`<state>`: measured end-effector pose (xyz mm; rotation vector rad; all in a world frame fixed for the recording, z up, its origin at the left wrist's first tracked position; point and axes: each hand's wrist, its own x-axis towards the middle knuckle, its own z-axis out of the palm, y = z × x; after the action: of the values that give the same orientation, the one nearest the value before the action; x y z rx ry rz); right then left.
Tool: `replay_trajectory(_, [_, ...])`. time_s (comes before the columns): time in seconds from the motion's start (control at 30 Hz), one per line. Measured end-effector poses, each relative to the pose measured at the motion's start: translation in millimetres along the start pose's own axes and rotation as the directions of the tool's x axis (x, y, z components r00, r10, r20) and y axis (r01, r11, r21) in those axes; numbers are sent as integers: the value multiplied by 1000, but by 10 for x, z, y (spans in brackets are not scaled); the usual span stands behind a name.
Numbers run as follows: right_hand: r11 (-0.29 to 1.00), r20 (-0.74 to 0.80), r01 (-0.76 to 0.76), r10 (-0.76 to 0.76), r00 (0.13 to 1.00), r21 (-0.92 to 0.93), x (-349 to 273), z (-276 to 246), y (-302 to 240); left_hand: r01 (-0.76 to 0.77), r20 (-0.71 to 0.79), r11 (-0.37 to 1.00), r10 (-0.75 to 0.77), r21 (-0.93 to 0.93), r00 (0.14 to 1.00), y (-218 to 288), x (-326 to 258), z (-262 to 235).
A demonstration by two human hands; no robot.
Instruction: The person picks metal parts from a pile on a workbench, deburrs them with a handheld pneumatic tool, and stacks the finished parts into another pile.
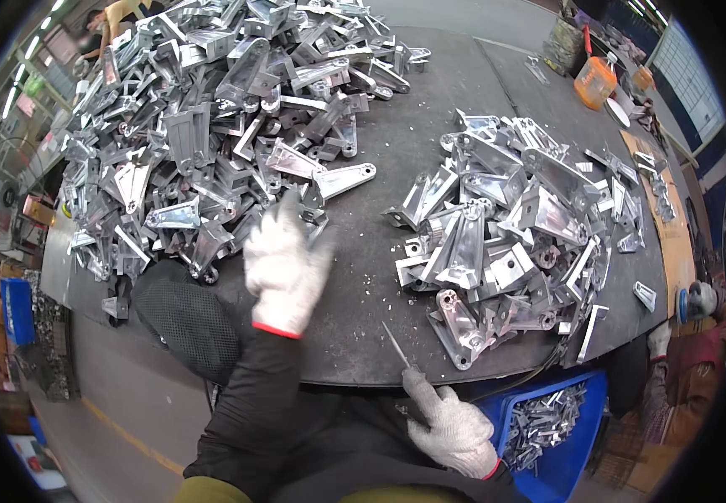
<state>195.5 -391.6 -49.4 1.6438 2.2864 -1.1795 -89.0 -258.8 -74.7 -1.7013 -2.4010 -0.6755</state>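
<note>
My left hand (287, 264), in a white knit glove with a red cuff, reaches over the near right edge of a big heap of silvery metal brackets (187, 134). Its fingers are somewhat blurred, with the thumb held away from them, and I see nothing in its grasp. Just beyond the fingertips lies a single tapered bracket (344, 178). Low over the table's front edge, my gloved right hand (455, 432) is closed round a slim, pointed metal file (396, 345), its tip aimed away from me and leftward. A second, smaller pile of brackets (472, 243) lies to the right.
A black mesh-covered rounded thing (187, 323) juts up at the table's (363, 302) front left edge. Below the right front edge stands a blue bin (564, 469) holding small metal pieces. An orange bottle (595, 81) stands far right. Other people are at the far left and right.
</note>
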Motion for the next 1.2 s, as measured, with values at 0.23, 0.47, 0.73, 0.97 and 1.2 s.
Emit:
replay_trajectory(0.23, [1000,-35,-25,24,999,-18,4,72,-44,79,318,940,-191,332,929,241,336,78])
replay_trajectory(0.47, [999,-146,-51,52,988,10,-47,269,-57,168,168,14,60,-986,984,-174,-363,-321])
replay_trajectory(0.73, [998,-155,16,-24,988,-57,-34,212,7,149,157,-136,-47,-979,986,-230,-879,-956])
replay_trajectory(0.97, [998,-207,-6,-6,978,-57,-39,266,-38,197,217,-180,-101,-964,971,-170,-1007,-1054])
replay_trajectory(1.2, [998,-251,58,-63,966,-28,-60,311,12,134,135,22,65,-991,989,-317,-1095,-987])
